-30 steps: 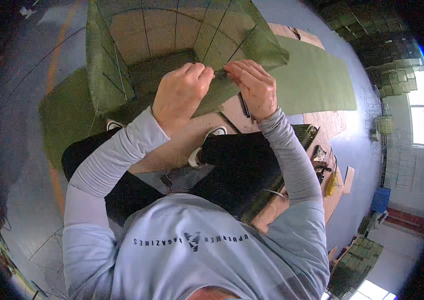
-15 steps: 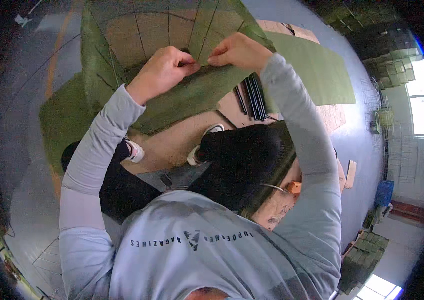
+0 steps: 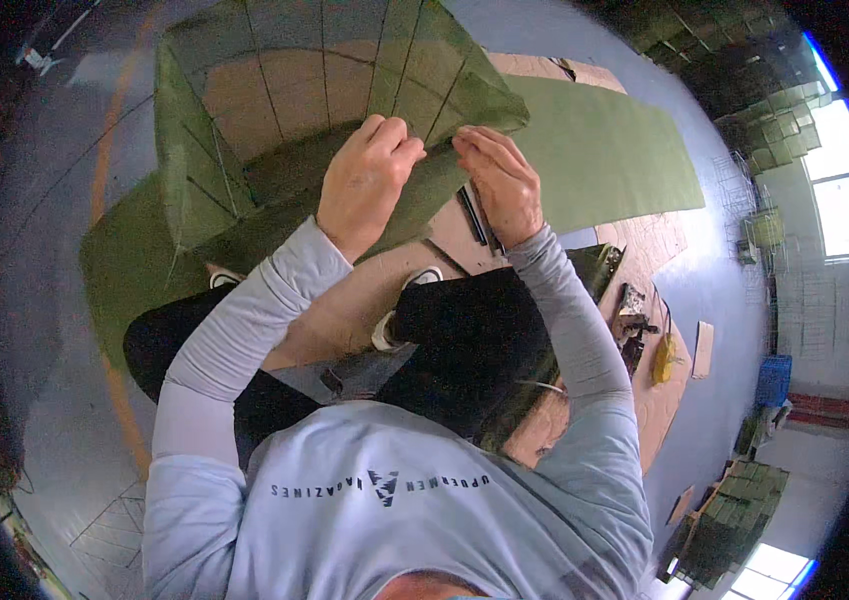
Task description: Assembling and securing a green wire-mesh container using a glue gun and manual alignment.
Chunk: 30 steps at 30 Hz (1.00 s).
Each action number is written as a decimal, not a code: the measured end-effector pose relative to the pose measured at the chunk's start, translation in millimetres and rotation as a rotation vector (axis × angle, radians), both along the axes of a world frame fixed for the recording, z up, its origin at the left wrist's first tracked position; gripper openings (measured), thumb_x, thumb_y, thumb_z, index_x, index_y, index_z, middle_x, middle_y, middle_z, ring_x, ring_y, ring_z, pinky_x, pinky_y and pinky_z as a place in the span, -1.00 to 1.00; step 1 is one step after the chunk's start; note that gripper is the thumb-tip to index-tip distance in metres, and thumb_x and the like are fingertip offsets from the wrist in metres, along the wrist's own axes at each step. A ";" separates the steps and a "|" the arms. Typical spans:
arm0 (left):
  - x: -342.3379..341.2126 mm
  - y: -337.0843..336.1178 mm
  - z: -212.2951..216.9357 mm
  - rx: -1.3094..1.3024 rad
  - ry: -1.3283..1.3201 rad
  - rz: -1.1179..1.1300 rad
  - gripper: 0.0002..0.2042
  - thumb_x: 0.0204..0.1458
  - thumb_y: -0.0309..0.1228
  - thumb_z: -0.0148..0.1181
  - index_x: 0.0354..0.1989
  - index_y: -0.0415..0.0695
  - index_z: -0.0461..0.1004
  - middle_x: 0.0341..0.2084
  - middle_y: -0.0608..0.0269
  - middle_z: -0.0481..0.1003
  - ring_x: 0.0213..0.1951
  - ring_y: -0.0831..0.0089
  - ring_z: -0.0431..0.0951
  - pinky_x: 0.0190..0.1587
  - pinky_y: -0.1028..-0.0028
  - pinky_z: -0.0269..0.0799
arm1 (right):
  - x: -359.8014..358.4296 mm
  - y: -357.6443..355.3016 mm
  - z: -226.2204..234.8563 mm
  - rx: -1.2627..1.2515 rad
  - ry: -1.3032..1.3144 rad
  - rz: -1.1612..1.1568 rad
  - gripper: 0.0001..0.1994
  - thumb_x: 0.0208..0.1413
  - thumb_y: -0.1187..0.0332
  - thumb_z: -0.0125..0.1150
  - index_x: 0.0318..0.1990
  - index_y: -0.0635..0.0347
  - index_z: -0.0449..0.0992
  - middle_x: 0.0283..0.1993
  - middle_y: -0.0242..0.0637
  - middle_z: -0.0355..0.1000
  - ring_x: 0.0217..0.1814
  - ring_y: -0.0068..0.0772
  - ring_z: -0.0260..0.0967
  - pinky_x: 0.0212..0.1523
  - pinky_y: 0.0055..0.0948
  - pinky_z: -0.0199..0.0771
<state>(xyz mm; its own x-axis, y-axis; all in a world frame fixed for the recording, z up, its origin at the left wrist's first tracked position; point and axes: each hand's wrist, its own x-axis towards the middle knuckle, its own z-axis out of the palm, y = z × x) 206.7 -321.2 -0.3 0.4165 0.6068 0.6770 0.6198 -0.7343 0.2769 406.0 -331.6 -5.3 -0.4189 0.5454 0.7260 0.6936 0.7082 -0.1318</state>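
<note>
In front of me stands a boxy frame of thin dark wires covered with green mesh (image 3: 189, 190), open toward the top. My left hand (image 3: 369, 180) is closed at the near edge of the mesh, its fingers curled and pressed together. A short way to its right, my right hand (image 3: 502, 185) pinches with thumb and fingertips close to the same edge. Whatever the fingertips hold is too small to make out. Below my right hand lie black rods (image 3: 472, 215), partly covered by the wrist.
Cardboard (image 3: 344, 310) lies under the work and my feet. A flat green mesh sheet (image 3: 604, 140) spreads to the right. Beside my right forearm are small metal tools (image 3: 632, 318) and a yellow object (image 3: 664, 358). A blue crate (image 3: 773, 383) and stacked green mesh pieces (image 3: 734, 505) stand farther right.
Both hands have come nearer to me, and the gap between them has widened; the right has shifted right. More of the mesh edge and the tools beside my right arm now show.
</note>
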 end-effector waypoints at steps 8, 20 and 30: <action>-1.7 24.0 2.2 -0.241 -0.159 -0.081 -0.88 -0.10 -0.46 0.21 -0.52 -0.26 0.48 -0.58 0.06 0.36 -0.49 0.08 0.40 -0.43 0.26 0.30 | 1.5 33.0 22.7 -0.466 0.009 0.016 -0.79 -0.11 0.51 0.18 -0.24 0.25 0.56 -0.33 -0.14 0.50 -0.24 -0.17 0.46 -0.21 -0.39 0.45; -7.2 44.6 10.3 -0.836 -0.141 -0.221 -0.81 -0.04 -0.40 0.19 -0.33 -0.29 0.54 -0.53 0.08 0.51 -0.46 0.35 0.51 -0.36 0.43 0.37 | 19.5 82.8 32.6 -1.054 0.119 0.062 -0.76 0.04 0.22 0.18 -0.25 0.18 0.59 -0.40 -0.20 0.53 -0.37 -0.51 0.46 -0.31 -0.48 0.43; 6.0 2.0 0.1 0.019 -0.012 0.003 -0.92 -0.08 -0.50 0.11 -0.41 -0.22 0.45 -0.45 0.14 0.33 -0.28 0.25 0.40 -0.28 0.35 0.39 | -13.4 6.3 2.5 -0.004 -0.031 -0.075 -0.74 -0.07 0.57 0.11 -0.15 0.28 0.49 -0.12 -0.09 0.46 0.01 -0.09 0.39 -0.01 -0.26 0.41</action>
